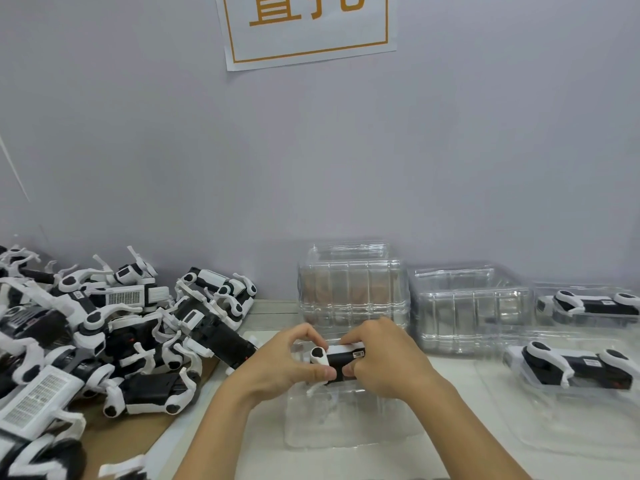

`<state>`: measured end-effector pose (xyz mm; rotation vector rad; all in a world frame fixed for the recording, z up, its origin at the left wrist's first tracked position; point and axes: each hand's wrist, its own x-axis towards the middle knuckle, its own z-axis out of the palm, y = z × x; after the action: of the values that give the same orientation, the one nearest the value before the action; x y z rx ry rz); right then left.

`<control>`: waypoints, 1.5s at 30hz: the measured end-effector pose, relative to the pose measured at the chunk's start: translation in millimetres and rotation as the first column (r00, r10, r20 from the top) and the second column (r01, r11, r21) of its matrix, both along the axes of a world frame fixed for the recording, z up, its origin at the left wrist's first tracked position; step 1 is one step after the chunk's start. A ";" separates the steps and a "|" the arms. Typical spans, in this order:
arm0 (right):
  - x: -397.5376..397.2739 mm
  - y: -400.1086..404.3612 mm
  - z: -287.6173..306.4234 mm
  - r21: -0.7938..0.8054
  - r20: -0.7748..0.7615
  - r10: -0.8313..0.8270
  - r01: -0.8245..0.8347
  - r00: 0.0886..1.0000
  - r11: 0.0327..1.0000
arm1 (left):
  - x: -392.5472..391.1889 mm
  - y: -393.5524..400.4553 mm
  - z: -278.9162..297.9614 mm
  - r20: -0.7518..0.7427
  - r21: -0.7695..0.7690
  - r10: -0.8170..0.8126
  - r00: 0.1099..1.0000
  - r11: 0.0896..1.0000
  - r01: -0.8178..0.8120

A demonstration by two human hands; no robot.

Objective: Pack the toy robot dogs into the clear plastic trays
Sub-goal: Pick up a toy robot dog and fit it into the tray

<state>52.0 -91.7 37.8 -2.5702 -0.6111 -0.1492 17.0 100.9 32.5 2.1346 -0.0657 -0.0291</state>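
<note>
Pale grey wall (485, 133), orange-lettered paper sign (306, 26)

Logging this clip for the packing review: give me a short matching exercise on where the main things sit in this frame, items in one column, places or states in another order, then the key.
Items
1. toy robot dog in hand
2. pile of loose robot dogs
3. stacks of empty trays
4. packed dogs in trays

Places or states
A. at the back of the table, against the wall
B. heaped on the left
C. held by the left hand and the right hand over a clear tray
D. lying on the right side of the table

Pairs: 1-C, 2-B, 3-A, 4-D
</note>
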 end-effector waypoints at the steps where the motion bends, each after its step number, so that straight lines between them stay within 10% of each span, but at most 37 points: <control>1: -0.1 0.1 0.1 -0.003 0.000 0.000 0.000 1.000 1.000 | 0.7 -1.4 1.1 0.008 0.032 0.014 1.000 0.999 -0.015; 19: 1.7 0.6 0.4 -0.038 -0.023 0.029 -0.030 0.999 0.999 | 5.6 -26.4 6.5 0.138 0.418 -0.003 0.990 0.907 -0.055; 45: 7.5 -46.8 36.2 -0.045 -0.118 -0.055 0.050 0.991 0.998 | 10.2 -29.6 0.4 0.120 0.428 0.004 0.993 0.902 -0.055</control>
<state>59.5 -138.5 74.0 -2.6144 -0.5078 0.0000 27.2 71.3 32.9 2.5814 -0.1032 0.1092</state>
